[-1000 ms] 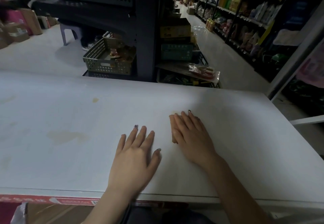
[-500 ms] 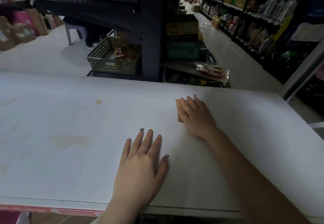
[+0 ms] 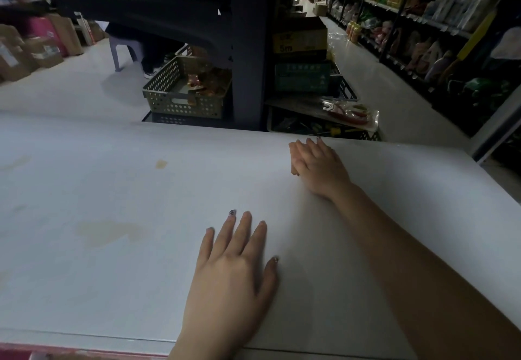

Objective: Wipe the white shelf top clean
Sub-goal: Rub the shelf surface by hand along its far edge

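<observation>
The white shelf top fills the lower part of the view. My left hand lies flat on it near the front edge, fingers straight and spread. My right hand is stretched out to the far edge, fingers straight and together, pressing down a small tan cloth or sponge of which only a sliver shows at the left of the palm. A small brown spot marks the top at mid left, and a larger pale yellowish stain sits nearer the front left.
Beyond the far edge stands a dark plastic rack with a green perforated basket of goods. Stocked store shelves line an aisle at the right. Boxes and a stool stand on the floor at the left.
My right hand has slid away from me across the shelf top to its far edge, with the cloth under it. My left hand has stayed flat near the front.
</observation>
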Demonstrator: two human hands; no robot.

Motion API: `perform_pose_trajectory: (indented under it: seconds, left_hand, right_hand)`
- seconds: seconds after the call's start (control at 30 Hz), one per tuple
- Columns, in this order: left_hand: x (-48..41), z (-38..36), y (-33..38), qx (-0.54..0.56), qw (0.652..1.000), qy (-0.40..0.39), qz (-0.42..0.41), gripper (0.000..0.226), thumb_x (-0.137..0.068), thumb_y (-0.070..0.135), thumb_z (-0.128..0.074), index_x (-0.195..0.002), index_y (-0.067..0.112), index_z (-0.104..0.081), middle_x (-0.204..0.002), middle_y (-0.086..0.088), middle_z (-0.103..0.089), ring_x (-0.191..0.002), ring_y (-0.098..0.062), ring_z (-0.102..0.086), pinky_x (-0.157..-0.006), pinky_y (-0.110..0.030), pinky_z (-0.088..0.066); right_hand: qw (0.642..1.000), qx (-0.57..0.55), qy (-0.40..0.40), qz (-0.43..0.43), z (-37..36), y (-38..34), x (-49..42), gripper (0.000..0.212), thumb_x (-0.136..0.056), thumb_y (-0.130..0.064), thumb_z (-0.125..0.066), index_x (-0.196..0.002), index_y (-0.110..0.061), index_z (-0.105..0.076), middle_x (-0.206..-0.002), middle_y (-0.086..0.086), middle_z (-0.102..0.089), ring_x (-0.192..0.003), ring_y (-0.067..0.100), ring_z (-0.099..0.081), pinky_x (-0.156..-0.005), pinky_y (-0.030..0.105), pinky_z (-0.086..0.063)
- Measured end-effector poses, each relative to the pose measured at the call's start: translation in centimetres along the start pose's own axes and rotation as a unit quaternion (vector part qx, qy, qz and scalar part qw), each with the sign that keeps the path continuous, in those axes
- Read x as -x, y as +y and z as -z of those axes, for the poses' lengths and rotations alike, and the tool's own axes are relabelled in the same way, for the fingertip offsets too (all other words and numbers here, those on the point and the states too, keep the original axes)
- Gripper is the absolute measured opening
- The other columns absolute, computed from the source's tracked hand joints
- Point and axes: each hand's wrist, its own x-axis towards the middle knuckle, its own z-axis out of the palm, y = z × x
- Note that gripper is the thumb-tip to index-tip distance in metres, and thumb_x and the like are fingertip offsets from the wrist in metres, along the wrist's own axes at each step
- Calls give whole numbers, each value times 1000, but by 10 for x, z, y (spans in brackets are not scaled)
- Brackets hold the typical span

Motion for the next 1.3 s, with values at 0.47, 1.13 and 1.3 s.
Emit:
perform_pose_trajectory:
  seconds: [0.47, 1.13, 1.3]
  left_hand:
    - [0, 2, 1, -5, 1000, -4, 6, 50, -85, 46, -37, -124, 22, -56, -135, -4, -53, -131, -25, -41, -102, -39, -22]
    - [0, 1, 2, -12, 1000, -13, 10, 51, -86, 47, -35, -126, 23, -55, -136, -2, -52, -132, -23, -40, -108, -42, -27]
    - [1, 2, 3, -10, 1000, -5, 11, 51, -85, 47, -36, -124, 21, -56, -134, -4, -53, -131, -25, -42, -105, -44, -33]
  right_hand:
    - [1000, 20, 14, -3, -9, 8, -39, 63, -92, -47, -4, -150, -23, -6, -157, 4, -8, -144, 23, -1, -116, 40, -2]
    - [1000, 4, 29, -1, -11, 6, -27, 59, -95, -44, -5, -150, -23, -11, -157, 4, -9, -144, 23, -2, -116, 40, -1]
    - [999, -11, 32, 3, -4, -1, 2, 50, -101, -32, -18, -149, -21, -11, -157, 6, -8, -144, 23, 0, -114, 36, 0]
